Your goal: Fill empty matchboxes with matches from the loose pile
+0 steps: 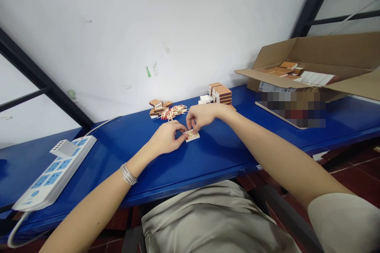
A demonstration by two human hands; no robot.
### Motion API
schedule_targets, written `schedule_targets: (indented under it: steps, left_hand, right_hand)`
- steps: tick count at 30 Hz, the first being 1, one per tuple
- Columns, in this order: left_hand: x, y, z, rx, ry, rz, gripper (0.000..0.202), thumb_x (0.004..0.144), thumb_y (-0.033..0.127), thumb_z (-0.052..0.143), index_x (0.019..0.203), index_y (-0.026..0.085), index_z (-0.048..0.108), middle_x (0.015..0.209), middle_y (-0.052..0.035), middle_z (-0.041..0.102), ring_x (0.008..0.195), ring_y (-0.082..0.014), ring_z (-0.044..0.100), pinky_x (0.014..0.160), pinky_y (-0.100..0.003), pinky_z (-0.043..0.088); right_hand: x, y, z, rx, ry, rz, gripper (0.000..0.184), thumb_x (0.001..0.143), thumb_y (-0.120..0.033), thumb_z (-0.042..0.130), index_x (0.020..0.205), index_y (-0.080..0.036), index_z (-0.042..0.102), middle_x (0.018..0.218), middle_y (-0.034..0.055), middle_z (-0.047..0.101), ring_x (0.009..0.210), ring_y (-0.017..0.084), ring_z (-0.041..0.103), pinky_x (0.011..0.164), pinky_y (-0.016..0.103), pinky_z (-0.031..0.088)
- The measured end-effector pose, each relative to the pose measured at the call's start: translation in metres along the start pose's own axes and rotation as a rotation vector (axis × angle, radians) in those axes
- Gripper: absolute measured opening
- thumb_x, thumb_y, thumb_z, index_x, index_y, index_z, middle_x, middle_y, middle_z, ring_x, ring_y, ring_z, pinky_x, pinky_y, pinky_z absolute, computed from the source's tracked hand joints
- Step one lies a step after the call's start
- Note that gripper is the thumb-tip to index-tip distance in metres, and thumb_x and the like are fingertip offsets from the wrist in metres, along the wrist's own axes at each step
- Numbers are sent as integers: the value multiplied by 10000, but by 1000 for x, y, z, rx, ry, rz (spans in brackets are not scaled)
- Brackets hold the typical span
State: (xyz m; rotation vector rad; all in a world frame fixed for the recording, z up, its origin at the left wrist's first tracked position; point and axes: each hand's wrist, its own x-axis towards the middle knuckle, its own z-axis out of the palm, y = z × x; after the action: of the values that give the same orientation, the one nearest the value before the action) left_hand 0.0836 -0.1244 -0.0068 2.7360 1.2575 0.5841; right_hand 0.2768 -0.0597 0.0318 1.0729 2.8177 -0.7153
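Observation:
A small white matchbox tray (pixel 192 137) lies on the blue table in front of me, with matches in it. At its left end, the thumb and fingers of my left hand (pixel 170 137) grip the tray. From above, my right hand (pixel 202 117) reaches in with fingertips pinched on the matches inside; the fingers partly hide them. Just behind my hands is a loose pile of red-tipped matches (pixel 175 112). Brown matchboxes (pixel 156 104) sit in a small heap at that pile's left.
Stacked matchboxes (pixel 223 94) and white trays (pixel 205 99) stand by the wall. An open cardboard box (pixel 314 53) with more matchboxes is at the right. A white power strip (pixel 56 172) with a plugged-in charger lies on the left. The blue table (pixel 219 154) ends near my lap.

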Motion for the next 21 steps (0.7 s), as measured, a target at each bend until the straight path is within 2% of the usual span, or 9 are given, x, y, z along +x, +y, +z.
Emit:
schedule_targets:
  steps: [5, 10, 21]
  left_hand:
    - [-6, -12, -9, -70, -60, -69, 175, 786, 307, 611, 888, 178, 669, 825, -21, 687, 619, -122, 548, 600, -256, 426]
    - [-6, -13, -6, -82, -124, -69, 119, 791, 255, 585, 810, 183, 678, 733, 0, 681, 578, -106, 546, 572, -239, 405]
    - [-5, -14, -1, -93, -58, 1, 150, 799, 221, 565, 896, 192, 674, 819, -7, 684, 624, -115, 549, 616, -249, 429]
  right_hand:
    - [1, -4, 2, -24, -31, 0, 438, 625, -445, 739, 964, -167, 754, 775, 33, 715, 722, 151, 608, 612, 231, 398]
    - [2, -4, 4, -9, -62, 5, 426, 637, -441, 731, 927, -130, 755, 764, 48, 716, 723, 154, 619, 610, 222, 407]
    - [1, -10, 5, -34, -59, 37, 430, 611, -487, 749, 860, -136, 756, 761, 48, 717, 724, 157, 611, 600, 231, 387]
